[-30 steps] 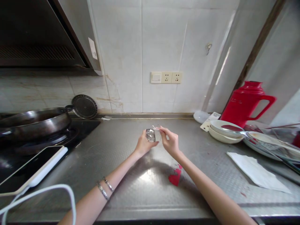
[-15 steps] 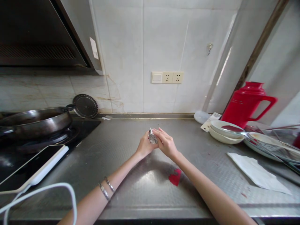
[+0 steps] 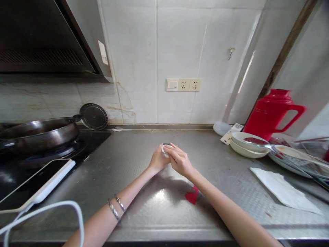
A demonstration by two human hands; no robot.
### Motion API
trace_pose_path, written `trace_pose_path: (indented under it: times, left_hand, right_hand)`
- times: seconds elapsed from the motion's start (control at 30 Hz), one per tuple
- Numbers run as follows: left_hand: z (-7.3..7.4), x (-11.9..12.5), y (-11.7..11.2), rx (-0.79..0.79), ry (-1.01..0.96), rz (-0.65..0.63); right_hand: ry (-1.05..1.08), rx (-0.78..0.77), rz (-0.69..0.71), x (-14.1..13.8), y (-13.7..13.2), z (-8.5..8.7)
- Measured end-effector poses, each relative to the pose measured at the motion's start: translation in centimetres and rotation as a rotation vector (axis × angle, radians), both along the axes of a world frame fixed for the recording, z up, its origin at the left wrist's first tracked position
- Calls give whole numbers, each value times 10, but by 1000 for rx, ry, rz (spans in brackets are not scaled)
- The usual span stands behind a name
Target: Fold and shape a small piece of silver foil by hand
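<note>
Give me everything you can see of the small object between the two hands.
Little of the small object shows. A dark edge is visible at its top, with a whitish, crumpled-looking patch below; whether that is a wrapping, and what the material is, I cannot tell. The left hand grips it from the left, while the right hand lays its fingers across it, hiding most. It appears held above the metal-looking counter; its tilt is unclear.

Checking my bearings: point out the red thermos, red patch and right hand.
Red thermos [image 3: 268, 114], head view, on its body.
Red patch [image 3: 192, 196], head view, on its middle.
Right hand [image 3: 181, 160], head view, on its back.
</note>
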State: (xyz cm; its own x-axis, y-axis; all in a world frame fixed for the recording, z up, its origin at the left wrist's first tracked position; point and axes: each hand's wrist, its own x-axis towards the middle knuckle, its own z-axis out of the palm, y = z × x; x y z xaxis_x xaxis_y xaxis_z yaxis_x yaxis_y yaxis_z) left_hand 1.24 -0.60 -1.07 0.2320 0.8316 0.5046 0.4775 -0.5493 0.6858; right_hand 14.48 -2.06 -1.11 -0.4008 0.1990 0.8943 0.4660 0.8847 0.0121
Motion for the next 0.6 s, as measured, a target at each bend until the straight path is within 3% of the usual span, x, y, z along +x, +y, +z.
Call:
trace_pose_path:
  times: [0.13,0.3,0.4,0.6]
  left_hand:
    - [2,-1,1,-40,-53,61]
    - [3,1,-3,-107,-126,76]
    - [3,3,-5,-114,-141,68]
    - [3,2,-4,-111,-120,93]
  right_hand:
    - [106,-23,16,4,0,9]
    - [298,-117,-154,15,7,17]
    - [282,-177,-188,16,10,13]
    - [222,-171,-111,8,7,6]
